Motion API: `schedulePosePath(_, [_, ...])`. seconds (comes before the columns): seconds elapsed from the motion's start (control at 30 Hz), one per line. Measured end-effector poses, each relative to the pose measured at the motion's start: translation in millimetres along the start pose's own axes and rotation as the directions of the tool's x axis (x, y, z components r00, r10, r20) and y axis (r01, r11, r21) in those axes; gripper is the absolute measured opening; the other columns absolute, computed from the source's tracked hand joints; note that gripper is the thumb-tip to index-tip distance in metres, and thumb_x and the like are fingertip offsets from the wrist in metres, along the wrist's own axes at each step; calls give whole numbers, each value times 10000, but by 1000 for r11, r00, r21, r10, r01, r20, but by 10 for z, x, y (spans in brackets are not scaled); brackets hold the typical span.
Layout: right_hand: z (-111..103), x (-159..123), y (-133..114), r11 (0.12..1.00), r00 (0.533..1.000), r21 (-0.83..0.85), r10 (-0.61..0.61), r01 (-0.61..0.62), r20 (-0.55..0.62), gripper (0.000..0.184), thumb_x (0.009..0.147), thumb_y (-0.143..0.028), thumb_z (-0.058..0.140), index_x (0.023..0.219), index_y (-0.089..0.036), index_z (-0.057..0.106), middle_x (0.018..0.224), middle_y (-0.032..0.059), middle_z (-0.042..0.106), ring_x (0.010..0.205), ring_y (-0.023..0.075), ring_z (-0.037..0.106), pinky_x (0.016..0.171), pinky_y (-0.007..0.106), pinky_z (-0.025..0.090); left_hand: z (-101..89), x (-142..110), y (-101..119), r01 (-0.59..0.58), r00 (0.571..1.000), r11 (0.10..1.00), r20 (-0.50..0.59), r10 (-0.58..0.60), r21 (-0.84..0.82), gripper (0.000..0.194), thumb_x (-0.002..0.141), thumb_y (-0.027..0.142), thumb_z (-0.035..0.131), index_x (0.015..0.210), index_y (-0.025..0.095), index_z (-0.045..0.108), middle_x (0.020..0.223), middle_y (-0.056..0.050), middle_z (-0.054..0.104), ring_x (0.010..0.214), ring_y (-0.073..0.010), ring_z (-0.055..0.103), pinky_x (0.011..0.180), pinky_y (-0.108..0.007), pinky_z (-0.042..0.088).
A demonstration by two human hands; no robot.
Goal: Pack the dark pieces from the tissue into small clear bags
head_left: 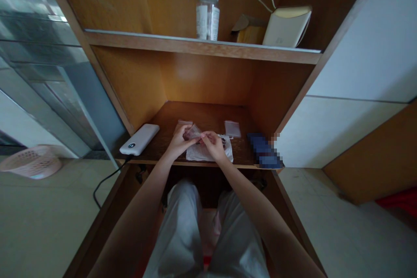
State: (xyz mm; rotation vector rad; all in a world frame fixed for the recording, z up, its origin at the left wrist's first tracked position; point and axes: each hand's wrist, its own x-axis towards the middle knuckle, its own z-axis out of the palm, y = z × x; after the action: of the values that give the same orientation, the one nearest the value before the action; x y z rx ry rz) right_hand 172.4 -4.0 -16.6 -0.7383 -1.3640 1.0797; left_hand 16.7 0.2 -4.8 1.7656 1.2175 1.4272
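Both my hands meet over the wooden desk surface, fingers pinched on a small clear plastic bag (193, 131). My left hand (179, 143) grips the bag from its left side, thumb pointing inward. At the bag's right edge, my right hand (213, 144) closes thumb against fingers. Under the hands lies a whitish cloth or pouch (197, 153), with small dark items at its right that are too small to name. Another clear bag (185, 122) lies just behind my left hand. A flat clear packet (232, 128) rests to the right of my right hand.
A white power bank (140, 139) with a black cable (107, 178) sits at the left. Something dark blue (264, 150), partly pixelated, lies at the right. The shelf above (176, 44) holds a bottle (207, 13), a small box (250, 30) and a cream-coloured device (286, 26).
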Motion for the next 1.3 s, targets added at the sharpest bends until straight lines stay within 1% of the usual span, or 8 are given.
schedulePosePath(0.17, [-3, 3, -1, 998, 999, -57, -23, 21, -46, 259, 749, -432, 595, 834, -188, 583, 761, 29, 653, 698, 156, 628, 677, 287, 513, 165, 49, 136, 52, 999, 999, 14, -52, -12, 505, 617, 273, 717, 1071, 178, 515, 1033, -73, 618, 947, -216, 601, 860, -372, 451])
schedulePosePath(0.33, [-43, 13, 23, 985, 986, -150, -104, 84, -132, 207, 795, -380, 521, 792, -191, 606, 765, 32, 652, 722, 164, 619, 691, 289, 497, 249, 10, 202, 158, 987, 976, 39, -153, -148, 527, 604, 270, 726, 1065, 174, 489, 1029, -82, 621, 931, -215, 615, 860, -381, 458])
schedulePosePath(0.67, [-47, -8, 1, 991, 983, -123, -73, 53, -166, 202, 814, -380, 489, 769, -198, 562, 635, -2, 593, 580, 145, 570, 576, 267, 472, 151, -20, 331, 263, 964, 949, 28, -263, -175, 449, 611, 317, 747, 1002, 172, 581, 1004, -71, 654, 920, -215, 633, 840, -354, 480])
schedulePosePath(0.83, [-56, -18, -10, 981, 982, -192, -69, 34, -177, 233, 837, -413, 458, 792, -202, 543, 653, 0, 583, 564, 139, 549, 553, 258, 455, 135, -8, 246, 349, 934, 909, 162, -319, -228, 522, 570, 303, 775, 1033, 156, 583, 960, -78, 672, 868, -205, 639, 804, -351, 486])
schedulePosePath(0.97, [-69, -18, -8, 967, 981, -250, -99, 55, -166, 240, 853, -415, 442, 776, -205, 530, 658, 0, 569, 583, 132, 535, 563, 250, 442, 136, -23, 236, 318, 926, 918, 283, -248, -236, 540, 549, 252, 789, 1039, 154, 582, 914, -81, 678, 811, -196, 641, 754, -350, 493])
schedulePosePath(1.07, [-73, -19, -20, 964, 981, -262, -99, 53, -165, 243, 854, -416, 438, 762, -206, 518, 631, -8, 551, 572, 128, 517, 559, 246, 432, 134, -30, 266, 268, 936, 938, 290, -199, -220, 522, 544, 231, 791, 1022, 158, 595, 876, -73, 679, 791, -192, 640, 732, -338, 491])
schedulePosePath(1.2, [-68, -19, -19, 970, 977, -239, -79, 30, -199, 248, 854, -430, 420, 751, -216, 489, 598, -22, 529, 543, 124, 509, 537, 239, 418, 125, -17, 264, 328, 924, 926, 266, -274, -187, 528, 568, 288, 780, 1043, 145, 597, 828, -59, 680, 719, -177, 630, 653, -294, 479])
schedulePosePath(1.3, [-59, -18, -1, 984, 978, -178, -28, -9, -207, 237, 853, -444, 407, 768, -230, 460, 550, -45, 487, 459, 121, 472, 471, 242, 394, 115, -13, 197, 352, 921, 918, 246, -303, -185, 431, 607, 380, 748, 943, 132, 643, 791, -50, 682, 666, -167, 619, 600, -271, 461])
